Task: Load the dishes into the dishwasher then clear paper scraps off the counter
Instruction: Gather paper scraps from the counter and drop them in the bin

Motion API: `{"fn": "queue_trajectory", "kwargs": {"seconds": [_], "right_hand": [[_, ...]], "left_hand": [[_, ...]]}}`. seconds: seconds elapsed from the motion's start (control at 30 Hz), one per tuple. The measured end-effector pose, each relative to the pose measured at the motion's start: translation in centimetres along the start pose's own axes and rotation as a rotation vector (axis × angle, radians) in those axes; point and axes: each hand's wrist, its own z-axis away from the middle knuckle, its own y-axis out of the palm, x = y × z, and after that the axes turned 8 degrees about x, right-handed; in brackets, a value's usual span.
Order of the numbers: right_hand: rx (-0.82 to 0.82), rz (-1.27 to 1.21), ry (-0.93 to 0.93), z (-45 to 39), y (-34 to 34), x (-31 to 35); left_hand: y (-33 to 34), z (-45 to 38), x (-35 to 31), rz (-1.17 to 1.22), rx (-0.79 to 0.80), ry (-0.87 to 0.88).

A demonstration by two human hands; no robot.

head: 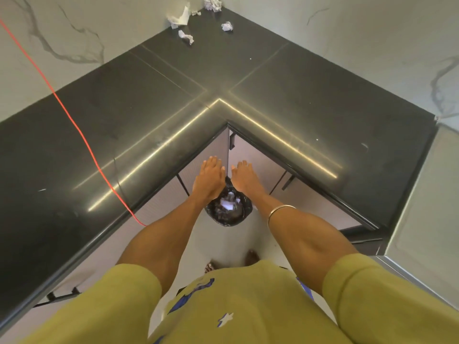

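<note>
While over bin [229, 209], left hand [210, 181], right hand [246, 178] flat, empty

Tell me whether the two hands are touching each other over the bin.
Apart. The head view shows a narrow strip of cabinet door and black bin liner between the left hand and the right hand, both held flat above the bin.

Paper scraps [198, 19] on counter [285, 90] far corner; bin [229, 211] on floor below hands [227, 178].

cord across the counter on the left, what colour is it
Bright orange-red; the cord runs over the black counter, clearest in the head view.
</note>
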Motion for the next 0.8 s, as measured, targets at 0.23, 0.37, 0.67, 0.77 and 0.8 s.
{"fn": "queue_trajectory", "kwargs": {"seconds": [0.23,0.37,0.67,0.77,0.8], "right_hand": [[-0.274,-0.125,-0.156,-2.3,-2.8,2.5],[-0.336,-0.027,-0.201,-5.8,-5.8,2.2],[-0.249,0.081,-0.182,-16.3,-12.7,1.6],[-0.236,0.113,-0.207,-19.2,-15.3,1.2],[-0.235,0.129,-0.212,-20.2,-16.2,1.0]], "left_hand": [[-3.7,-3.4,2.5,-0.152,-0.115,0.087],[-5.3,-6.7,2.9,-0.136,-0.121,0.005],[-9.2,-16.6,3.3,-0.090,-0.139,-0.119],[-10.8,-19.4,2.7,-0.049,-0.163,-0.180],[-11.2,-20.3,2.5,-0.032,-0.175,-0.202]]}}
